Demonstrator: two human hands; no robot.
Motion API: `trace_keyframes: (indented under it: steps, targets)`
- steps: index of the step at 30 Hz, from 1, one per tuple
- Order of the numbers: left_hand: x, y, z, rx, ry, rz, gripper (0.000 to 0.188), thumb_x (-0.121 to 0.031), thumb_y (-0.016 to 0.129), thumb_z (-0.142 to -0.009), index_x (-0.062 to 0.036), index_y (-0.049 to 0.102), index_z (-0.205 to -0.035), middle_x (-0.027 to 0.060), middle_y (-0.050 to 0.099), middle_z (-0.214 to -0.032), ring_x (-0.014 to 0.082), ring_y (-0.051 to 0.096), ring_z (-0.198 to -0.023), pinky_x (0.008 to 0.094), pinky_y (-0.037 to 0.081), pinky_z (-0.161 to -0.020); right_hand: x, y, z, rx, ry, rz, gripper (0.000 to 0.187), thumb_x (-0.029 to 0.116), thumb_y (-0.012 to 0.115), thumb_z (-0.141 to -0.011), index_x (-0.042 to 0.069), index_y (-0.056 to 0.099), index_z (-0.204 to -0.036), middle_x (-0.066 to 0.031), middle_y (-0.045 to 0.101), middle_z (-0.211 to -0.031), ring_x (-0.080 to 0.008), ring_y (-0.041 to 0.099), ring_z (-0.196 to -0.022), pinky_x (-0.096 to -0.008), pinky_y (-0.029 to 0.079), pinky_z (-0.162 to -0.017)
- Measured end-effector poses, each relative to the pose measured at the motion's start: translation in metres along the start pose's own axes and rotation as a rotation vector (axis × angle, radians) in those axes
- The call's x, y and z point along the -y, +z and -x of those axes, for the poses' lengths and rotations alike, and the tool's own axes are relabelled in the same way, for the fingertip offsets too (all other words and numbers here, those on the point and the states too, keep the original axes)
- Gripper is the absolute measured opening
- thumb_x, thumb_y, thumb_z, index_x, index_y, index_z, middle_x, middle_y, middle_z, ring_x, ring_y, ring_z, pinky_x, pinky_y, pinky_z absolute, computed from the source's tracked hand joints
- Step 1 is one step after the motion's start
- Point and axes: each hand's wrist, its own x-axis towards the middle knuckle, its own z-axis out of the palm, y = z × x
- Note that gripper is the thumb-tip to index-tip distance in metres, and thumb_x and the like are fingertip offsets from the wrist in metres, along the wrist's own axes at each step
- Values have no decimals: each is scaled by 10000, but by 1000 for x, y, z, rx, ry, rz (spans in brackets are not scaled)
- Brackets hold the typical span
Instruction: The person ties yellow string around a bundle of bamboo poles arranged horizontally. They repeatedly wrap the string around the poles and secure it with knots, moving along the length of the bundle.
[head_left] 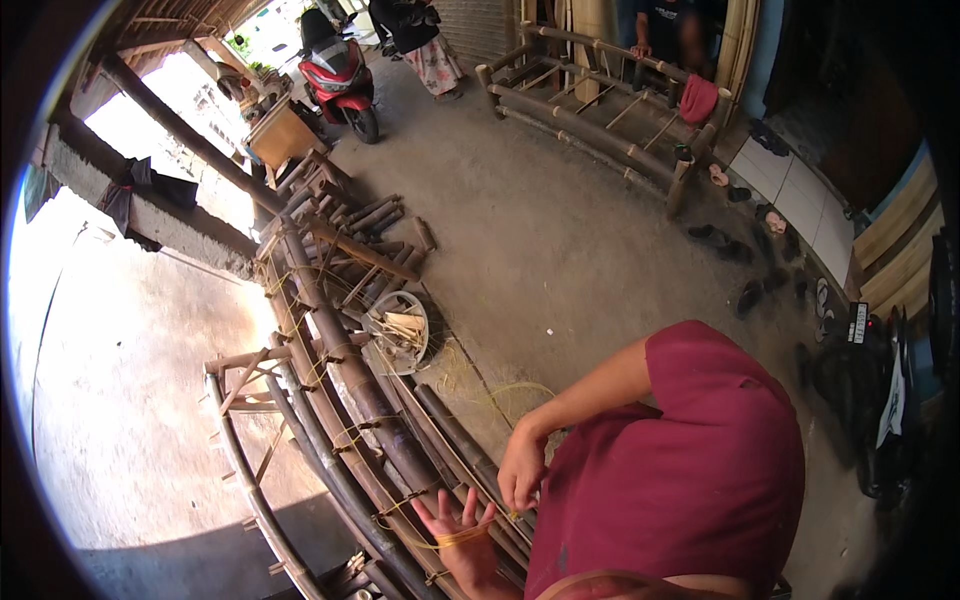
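My left hand (470, 558) is raised with its fingers spread, beside the lashed bamboo poles. A thin yellow cord (460, 539) runs across its palm and fingers. Just to the right and farther off, my right hand (521, 468) points downward with fingers pinched together; a bit of the same yellow cord shows at its fingertips. Beyond both hands stretches a bamboo frame of long dark poles (345, 355), tied at intervals with yellow cord. More loose poles (455, 430) lie along its right side, close to my right hand.
A round basin (420, 350) with bamboo offcuts stands beside the frame, near a pile of short bamboo pieces (375, 215). Another bamboo frame (600, 130) is at the far right, a person behind it. Sandals (720, 240), a red motorbike (340, 80) and a standing person (430, 55) are farther off.
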Motion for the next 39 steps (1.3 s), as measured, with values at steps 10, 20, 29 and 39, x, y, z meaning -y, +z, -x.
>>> trace_keyframes:
  steps: [10,20,29,39]
  targets:
    - [-3,-29,-5,238,40,264,749,-497,411,-992,-285,-66,-1528,148,10,-1580,372,489,-1239,466,543,-838,-13,-8,-3,39,-11,15,235,217,476,-973,75,615,-849,3,537,-711,-94,495,-615,-258,431,-509]
    - [-11,-26,5,59,119,42,754,-535,433,-968,-288,1,-1536,193,91,-1568,395,514,-1201,474,546,-846,14,-13,-17,133,-6,-39,191,211,527,-937,96,661,-863,30,540,-739,-86,485,-670,-268,414,-510]
    - [21,-31,3,-24,14,-310,543,-408,425,-1012,-138,311,-1468,181,491,-1365,284,584,-1123,354,573,-691,46,1,-40,-510,-279,-142,184,154,549,-883,27,623,-773,-13,576,-667,-100,513,-607,-287,395,-527]
    - [75,-86,6,20,233,795,450,-430,483,-985,-39,611,-1168,141,680,-1048,158,671,-776,231,493,-523,21,-15,-64,-526,-403,169,160,167,545,-895,63,613,-995,-67,604,-717,-185,577,-637,-345,448,-594]
